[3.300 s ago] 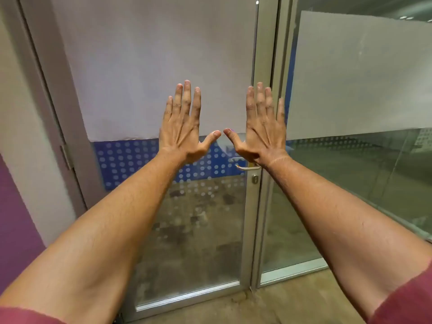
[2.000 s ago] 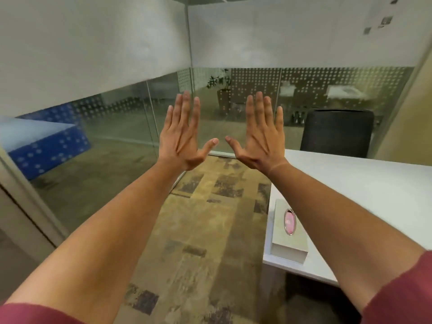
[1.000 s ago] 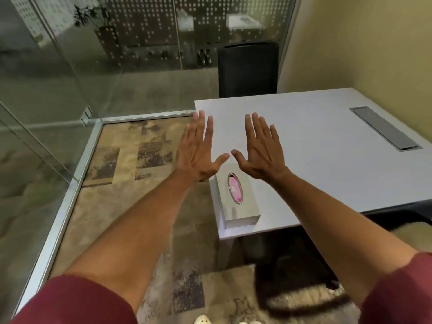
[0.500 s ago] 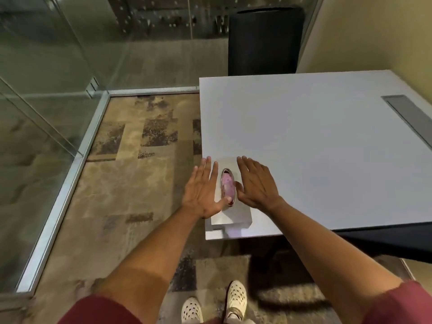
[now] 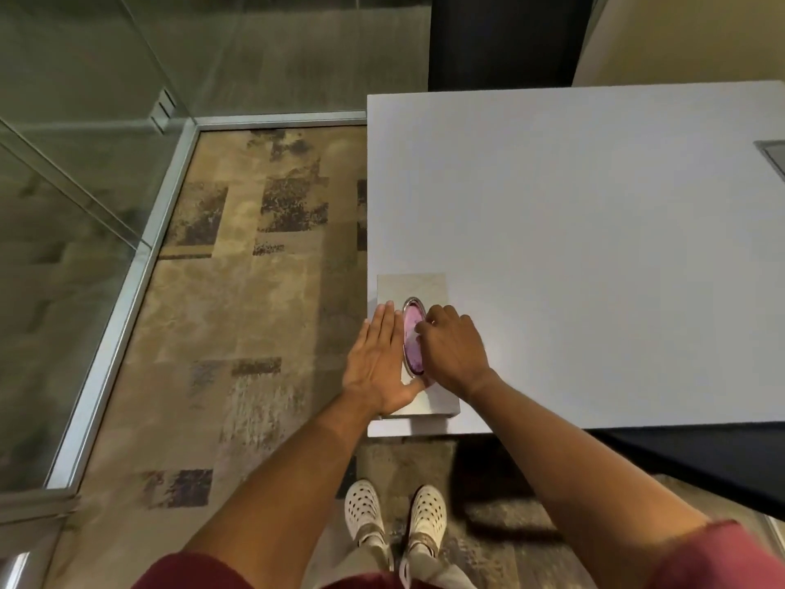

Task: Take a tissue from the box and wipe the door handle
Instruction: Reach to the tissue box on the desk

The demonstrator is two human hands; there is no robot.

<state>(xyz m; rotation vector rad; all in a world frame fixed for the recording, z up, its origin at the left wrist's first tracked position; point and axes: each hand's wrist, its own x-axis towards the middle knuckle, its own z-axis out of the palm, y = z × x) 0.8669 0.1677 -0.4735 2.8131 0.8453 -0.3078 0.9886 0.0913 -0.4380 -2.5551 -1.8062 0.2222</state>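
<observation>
A pale grey tissue box (image 5: 424, 286) lies at the near left corner of the white table (image 5: 594, 248). Pink tissue (image 5: 411, 346) shows in its oval, metal-rimmed opening. My left hand (image 5: 378, 359) rests flat on the box's left side, fingers straight and together, thumb across the near end. My right hand (image 5: 452, 350) covers the box's right side; its fingers are curled, with the tips pinching the tissue at the opening. The door handle is out of view.
A glass partition with a metal floor rail (image 5: 127, 291) runs along the left. Patterned carpet (image 5: 255, 312) lies between it and the table. A dark chair (image 5: 505, 40) stands at the table's far end. My white shoes (image 5: 395, 512) are below.
I turned from the glass door to the table and looked down. Both hands dropped onto the tissue box. My right fingers, flat half a second ago, have curled into the opening.
</observation>
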